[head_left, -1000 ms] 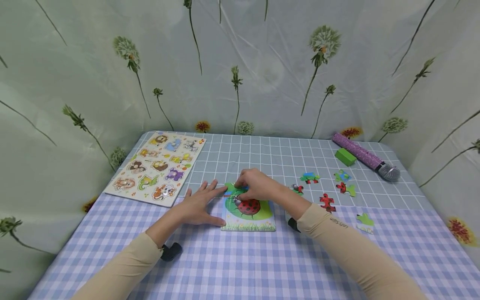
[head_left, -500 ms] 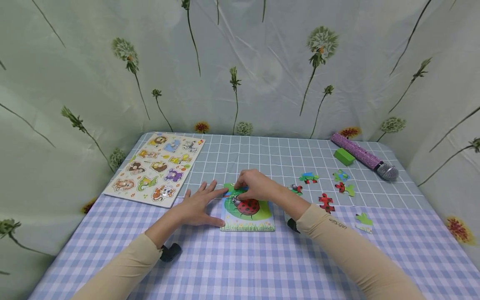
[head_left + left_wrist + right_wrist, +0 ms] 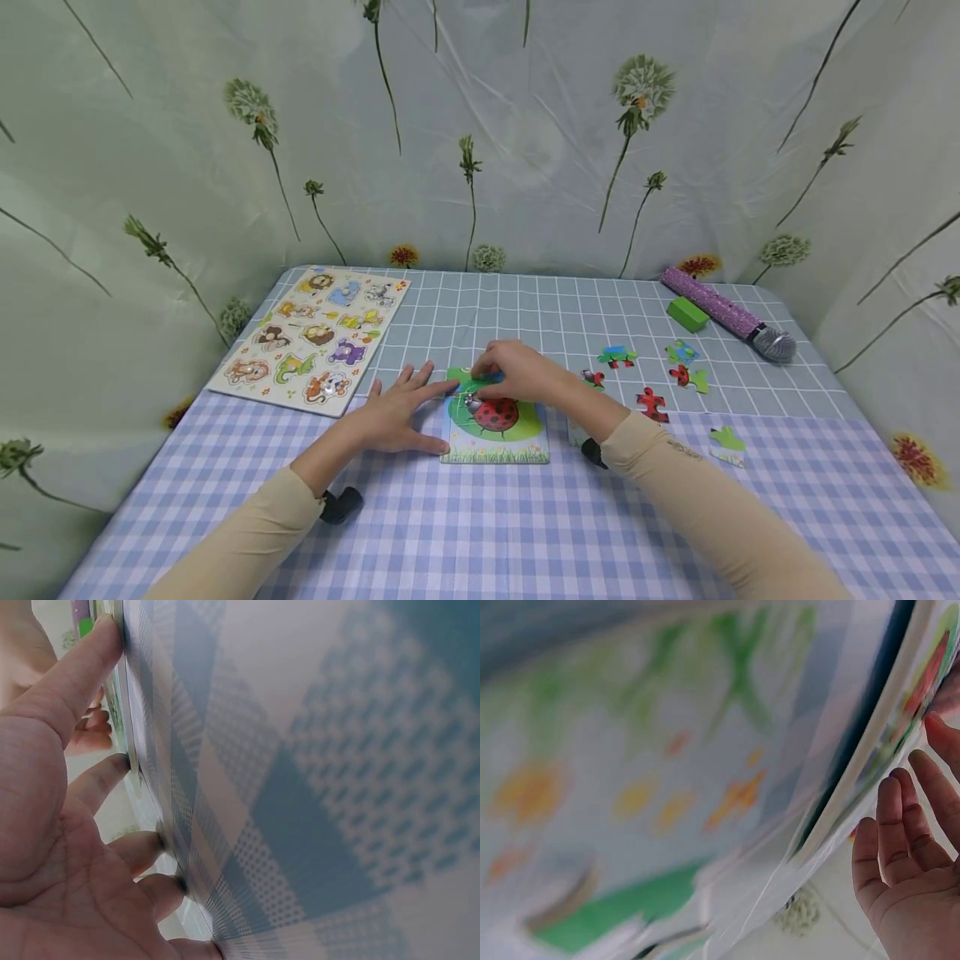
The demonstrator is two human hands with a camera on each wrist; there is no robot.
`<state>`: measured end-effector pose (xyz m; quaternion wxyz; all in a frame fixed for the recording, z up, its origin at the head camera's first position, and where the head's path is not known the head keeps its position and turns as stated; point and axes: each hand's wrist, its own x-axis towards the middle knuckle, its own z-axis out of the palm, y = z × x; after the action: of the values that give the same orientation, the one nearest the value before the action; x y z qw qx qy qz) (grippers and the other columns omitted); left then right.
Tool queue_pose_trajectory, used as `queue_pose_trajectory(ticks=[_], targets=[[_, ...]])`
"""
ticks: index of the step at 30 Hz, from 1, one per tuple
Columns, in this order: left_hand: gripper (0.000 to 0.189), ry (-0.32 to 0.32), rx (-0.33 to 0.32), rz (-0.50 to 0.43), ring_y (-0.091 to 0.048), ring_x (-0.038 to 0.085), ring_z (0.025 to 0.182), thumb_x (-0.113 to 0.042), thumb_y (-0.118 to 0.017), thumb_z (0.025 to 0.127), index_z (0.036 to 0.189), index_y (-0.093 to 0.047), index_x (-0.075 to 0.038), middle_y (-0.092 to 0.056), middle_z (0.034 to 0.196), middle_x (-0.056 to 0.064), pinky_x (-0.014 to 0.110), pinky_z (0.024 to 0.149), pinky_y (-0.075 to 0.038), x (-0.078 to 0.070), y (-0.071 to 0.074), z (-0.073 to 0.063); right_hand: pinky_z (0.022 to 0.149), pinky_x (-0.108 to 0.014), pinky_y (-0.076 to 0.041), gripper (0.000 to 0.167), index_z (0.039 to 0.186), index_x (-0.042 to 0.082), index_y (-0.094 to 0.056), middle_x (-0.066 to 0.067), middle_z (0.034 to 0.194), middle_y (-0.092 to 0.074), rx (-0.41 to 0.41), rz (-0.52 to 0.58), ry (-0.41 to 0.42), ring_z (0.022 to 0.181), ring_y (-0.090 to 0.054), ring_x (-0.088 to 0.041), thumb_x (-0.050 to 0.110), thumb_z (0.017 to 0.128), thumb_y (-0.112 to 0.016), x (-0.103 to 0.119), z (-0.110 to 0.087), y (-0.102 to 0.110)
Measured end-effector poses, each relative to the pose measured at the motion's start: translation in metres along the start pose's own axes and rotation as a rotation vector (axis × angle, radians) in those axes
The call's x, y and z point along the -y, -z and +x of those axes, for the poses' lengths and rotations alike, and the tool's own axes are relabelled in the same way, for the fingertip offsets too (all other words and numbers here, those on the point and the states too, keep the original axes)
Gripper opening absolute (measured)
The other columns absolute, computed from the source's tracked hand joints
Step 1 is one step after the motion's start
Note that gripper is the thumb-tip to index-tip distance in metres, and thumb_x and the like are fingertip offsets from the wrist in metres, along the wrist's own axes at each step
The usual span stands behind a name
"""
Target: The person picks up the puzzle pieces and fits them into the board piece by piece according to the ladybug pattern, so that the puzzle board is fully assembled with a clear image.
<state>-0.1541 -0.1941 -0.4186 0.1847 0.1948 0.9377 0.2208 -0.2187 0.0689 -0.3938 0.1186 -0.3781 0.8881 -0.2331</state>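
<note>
A small ladybug jigsaw board (image 3: 495,455) lies in the middle of the table, grass printed along its near edge. My left hand (image 3: 393,417) is spread flat at its left side, with thumb and index fingertip against the edge. In the left wrist view the thumb and fingers (image 3: 97,784) reach the board's side. My right hand (image 3: 519,371) is over the upper part of the board, thumb and index finger bent around a green and blue puzzle piece (image 3: 491,378) there. That piece is mostly hidden. The right wrist view shows the other fingers (image 3: 892,832) loosely bent.
Several loose puzzle pieces (image 3: 652,405) lie to the right; one pale piece (image 3: 577,435) is partly under the right forearm. Behind them are a green block (image 3: 687,314) and a glittery purple microphone (image 3: 712,304). An animal peg puzzle (image 3: 300,396) lies at the left.
Both hands keep nearly the same places. My right wrist and forearm have shifted slightly, showing more of the pale piece beneath. The head view has moved a little.
</note>
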Motion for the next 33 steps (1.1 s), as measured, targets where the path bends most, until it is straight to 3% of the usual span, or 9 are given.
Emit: queue_pose_trajectory(ticks=[10, 18, 23, 33], targets=[[0.106, 0.020, -0.011, 0.016, 0.000, 0.047, 0.167, -0.074, -0.085, 0.076, 0.166, -0.038, -0.042, -0.007, 0.182, 0.011, 0.086, 0.123, 0.003, 0.002, -0.003, 0.003, 0.092, -0.039, -0.062, 0.028, 0.125, 0.009, -0.079, -0.006, 0.118, -0.074, -0.035, 0.007, -0.070, 0.109, -0.070, -0.025, 0.021, 0.100, -0.078, -0.026, -0.032, 0.027], [0.101, 0.028, 0.011, 0.023, -0.004, 0.052, 0.166, -0.064, -0.086, 0.082, 0.167, -0.039, -0.036, -0.010, 0.181, 0.017, 0.087, 0.122, 0.002, -0.015, 0.007, -0.006, 0.094, -0.048, -0.061, 0.030, 0.125, 0.005, -0.078, -0.011, 0.116, -0.075, -0.100, -0.007, -0.108, 0.108, -0.070, -0.030, 0.018, 0.098, -0.078, -0.056, -0.059, 0.041], [0.100, 0.037, 0.022, 0.040, -0.004, 0.052, 0.166, -0.058, -0.086, 0.085, 0.168, -0.037, -0.032, -0.010, 0.181, 0.018, 0.087, 0.123, 0.000, -0.018, 0.009, -0.007, 0.095, -0.051, -0.060, 0.033, 0.128, 0.004, -0.076, -0.013, 0.120, -0.076, -0.129, -0.009, -0.168, 0.109, -0.068, -0.031, 0.018, 0.098, -0.079, -0.073, -0.076, 0.050], [0.102, -0.014, 0.001, -0.009, -0.003, 0.055, 0.165, -0.070, -0.084, 0.081, 0.166, -0.039, -0.038, -0.010, 0.181, 0.019, 0.090, 0.119, 0.003, -0.009, 0.005, -0.006, 0.099, -0.055, -0.058, 0.040, 0.135, 0.007, -0.074, -0.017, 0.129, -0.073, -0.147, -0.018, -0.315, 0.115, -0.066, -0.034, 0.020, 0.097, -0.081, -0.101, -0.107, 0.064]])
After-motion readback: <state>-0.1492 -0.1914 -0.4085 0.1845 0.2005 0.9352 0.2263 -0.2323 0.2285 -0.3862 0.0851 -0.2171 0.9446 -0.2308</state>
